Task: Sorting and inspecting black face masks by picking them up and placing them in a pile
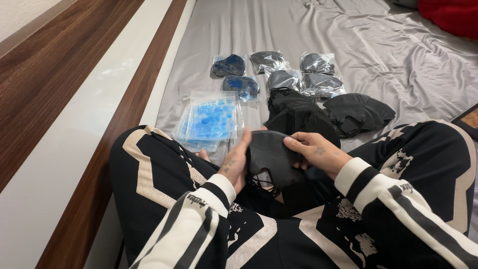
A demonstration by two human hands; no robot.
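In the head view, a black mask is held over the lap, pinched at its left edge by the left hand and at its upper right edge by the fingers of the right hand, its ear loops hanging below. It is judged light, soft and easily creased, best taken by the edges or loops. Beyond, a mask stack, bagged masks and empty blue bags lie on the grey sheet.

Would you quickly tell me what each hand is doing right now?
Left hand: closed on the black face mask, at its left edge.
Right hand: closed on the same mask, at its upper right edge.
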